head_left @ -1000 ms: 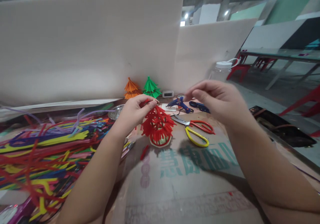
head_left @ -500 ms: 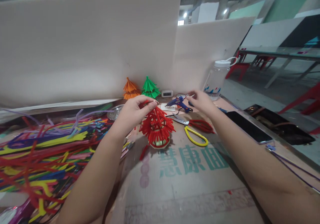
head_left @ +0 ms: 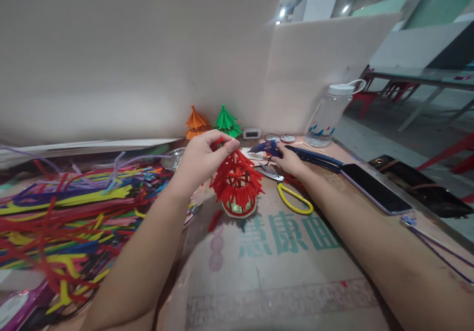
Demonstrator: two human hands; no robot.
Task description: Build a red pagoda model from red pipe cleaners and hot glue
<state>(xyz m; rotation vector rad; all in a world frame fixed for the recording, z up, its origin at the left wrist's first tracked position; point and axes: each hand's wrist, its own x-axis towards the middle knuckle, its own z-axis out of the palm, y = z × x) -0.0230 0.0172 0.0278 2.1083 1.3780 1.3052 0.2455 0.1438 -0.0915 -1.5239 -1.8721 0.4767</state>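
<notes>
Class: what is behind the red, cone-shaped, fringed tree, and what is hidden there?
Behind the red tree, an orange tiered fringed tree and a green tiered fringed tree are visible. The left hand covers part of the orange one; whatever lies directly behind it cannot be seen.

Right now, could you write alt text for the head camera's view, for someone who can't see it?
A person's left fingers hold the top of a red craft tree, while the right fingers touch a blue glue gun. Behind stand an orange tree and a green tree; scissors lie nearby, with colorful strips heaped at left.
</notes>
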